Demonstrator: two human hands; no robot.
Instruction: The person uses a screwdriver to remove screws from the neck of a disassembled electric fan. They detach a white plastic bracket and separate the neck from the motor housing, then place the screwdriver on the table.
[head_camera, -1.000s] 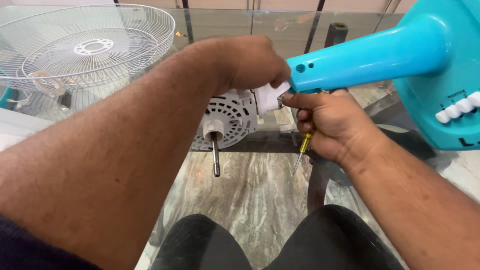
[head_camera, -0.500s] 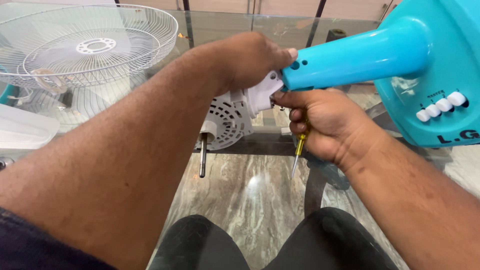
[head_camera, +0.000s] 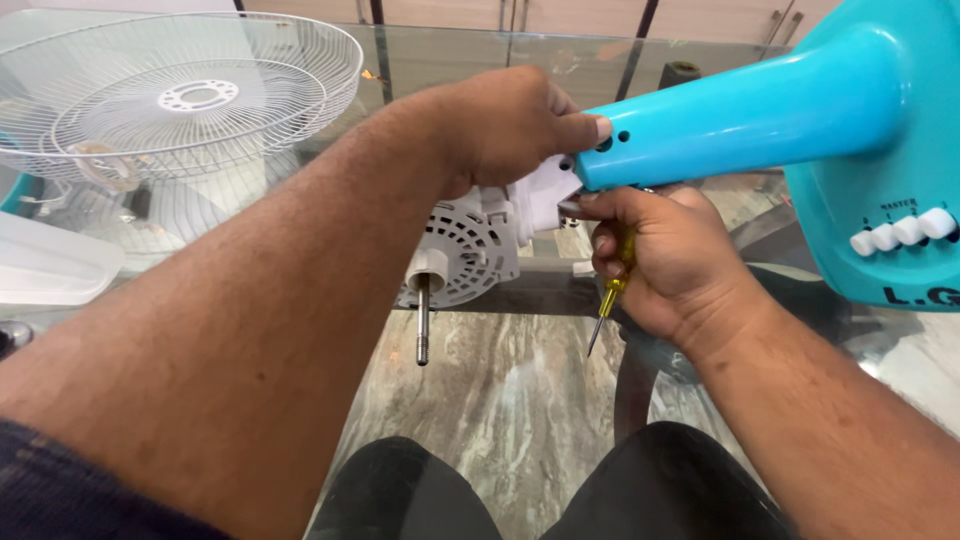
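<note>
My left hand (head_camera: 505, 125) grips the white fan motor (head_camera: 470, 250) at its plastic neck, where it meets the tapered end of the turquoise fan stand (head_camera: 760, 110). The motor's steel shaft (head_camera: 422, 325) points down toward me. My right hand (head_camera: 665, 255) sits just under that joint, with fingertips touching the neck. It holds a small yellow-handled screwdriver (head_camera: 610, 295) in the palm, blade pointing down. The stand's base with white push buttons (head_camera: 900, 230) is at the right.
A white wire fan grille (head_camera: 180, 95) lies on the glass table (head_camera: 560, 290) at the upper left, above a white plastic piece (head_camera: 50, 265). Marble floor and my dark-trousered knees (head_camera: 560, 490) show through and below the glass.
The motor and stand have tilted and shifted slightly up and left in view. My right hand stays under the joint with the screwdriver; both grips are unchanged.
</note>
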